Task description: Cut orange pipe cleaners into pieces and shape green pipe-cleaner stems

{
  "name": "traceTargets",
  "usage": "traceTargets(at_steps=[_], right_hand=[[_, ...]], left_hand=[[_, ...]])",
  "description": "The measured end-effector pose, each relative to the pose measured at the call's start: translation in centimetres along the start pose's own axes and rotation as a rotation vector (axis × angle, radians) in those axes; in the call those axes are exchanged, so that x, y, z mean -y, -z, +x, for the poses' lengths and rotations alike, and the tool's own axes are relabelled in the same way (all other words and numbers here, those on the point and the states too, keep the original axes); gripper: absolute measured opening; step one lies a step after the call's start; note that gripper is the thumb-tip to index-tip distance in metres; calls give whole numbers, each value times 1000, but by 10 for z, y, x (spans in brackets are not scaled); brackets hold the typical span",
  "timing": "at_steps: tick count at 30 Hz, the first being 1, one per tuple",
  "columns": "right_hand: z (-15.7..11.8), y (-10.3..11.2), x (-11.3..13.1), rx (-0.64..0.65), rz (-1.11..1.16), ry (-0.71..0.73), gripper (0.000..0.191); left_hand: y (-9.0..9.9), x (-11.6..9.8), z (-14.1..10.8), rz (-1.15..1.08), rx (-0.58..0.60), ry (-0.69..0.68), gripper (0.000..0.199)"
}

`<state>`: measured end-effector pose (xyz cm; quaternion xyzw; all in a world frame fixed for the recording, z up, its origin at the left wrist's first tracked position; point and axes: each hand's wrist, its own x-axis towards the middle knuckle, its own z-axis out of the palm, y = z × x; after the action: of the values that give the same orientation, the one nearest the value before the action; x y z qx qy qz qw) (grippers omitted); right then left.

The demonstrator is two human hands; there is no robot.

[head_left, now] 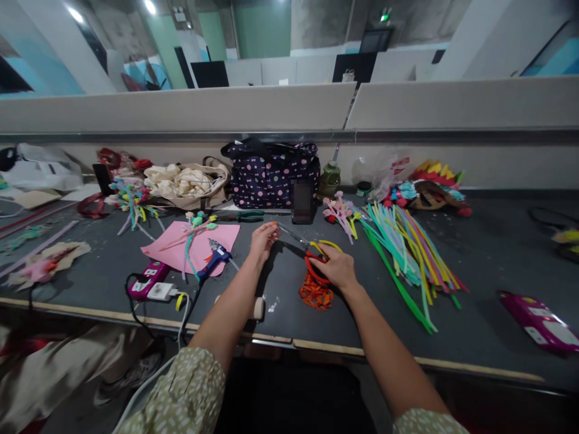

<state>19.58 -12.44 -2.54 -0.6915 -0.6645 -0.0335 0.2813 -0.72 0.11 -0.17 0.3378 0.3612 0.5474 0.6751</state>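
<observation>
Spotted sleeve (185,383) at lower left; at centre, right hand (338,265) grips scissors (308,252), left hand (263,241) pinches a small orange piece (274,223).

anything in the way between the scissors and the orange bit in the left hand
Nothing visible. The scissors in the right hand point their blades toward the small orange bit in the left hand. The orange pile lies nearer the table edge, out of that line. Whether the tips touch the bit is too small to tell.

Pinching with the left fingers (272,231), curling the right fingers (326,249) to their right, angling both forearms (233,304) inward behind the fingers.
</observation>
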Motion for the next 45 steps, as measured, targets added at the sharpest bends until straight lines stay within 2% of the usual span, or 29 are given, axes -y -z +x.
traceTargets(at_steps=[26, 45], right_hand=[[-1, -7, -3, -39, 24, 100, 47], [0, -5, 0, 60, 23, 56, 45]], left_hand=[[0, 7, -1, -143, 55, 203, 20], [2, 12, 3, -132, 47, 212, 16]])
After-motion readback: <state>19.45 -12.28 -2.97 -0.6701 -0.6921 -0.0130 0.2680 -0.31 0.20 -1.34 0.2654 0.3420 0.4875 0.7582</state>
